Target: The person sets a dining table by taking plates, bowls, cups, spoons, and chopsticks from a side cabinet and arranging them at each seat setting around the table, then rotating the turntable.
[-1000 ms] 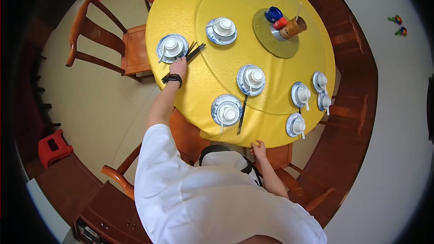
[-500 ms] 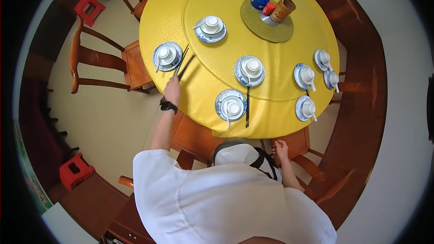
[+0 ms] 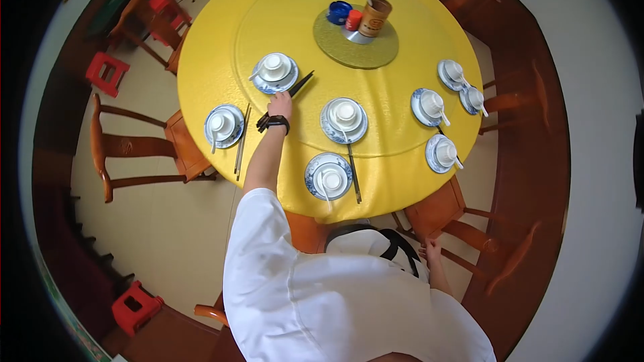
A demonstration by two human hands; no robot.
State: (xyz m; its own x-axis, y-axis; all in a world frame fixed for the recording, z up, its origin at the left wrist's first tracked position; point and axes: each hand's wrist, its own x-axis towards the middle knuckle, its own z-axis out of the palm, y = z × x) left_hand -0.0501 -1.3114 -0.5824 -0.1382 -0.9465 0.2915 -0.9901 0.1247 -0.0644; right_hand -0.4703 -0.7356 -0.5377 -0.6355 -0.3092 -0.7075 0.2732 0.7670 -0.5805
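Note:
My left hand (image 3: 280, 104) is closed round a bundle of dark chopsticks (image 3: 302, 84), just below a blue-rimmed plate (image 3: 276, 87) with a white bowl, cup and spoon. A pair of chopsticks (image 3: 243, 142) lies right of the leftmost place setting (image 3: 224, 127). Another pair (image 3: 354, 175) lies between the centre setting (image 3: 344, 121) and the front setting (image 3: 329, 176). My right hand (image 3: 431, 249) hangs beside my body, near a chair, with its fingers partly curled; what it holds, if anything, is too small to tell.
The round table has a yellow cloth (image 3: 221, 47). On its turntable (image 3: 329, 43) stand a brown container (image 3: 374, 16), a red can (image 3: 353, 21) and a blue ashtray (image 3: 339, 12). Several settings sit on the right. Wooden chairs (image 3: 137, 146) and red stools (image 3: 107, 74) surround it.
My left hand has moved from the leftmost setting to the one beyond it, carrying the bundle. One pair of chopsticks now lies by the leftmost setting. The view has shifted.

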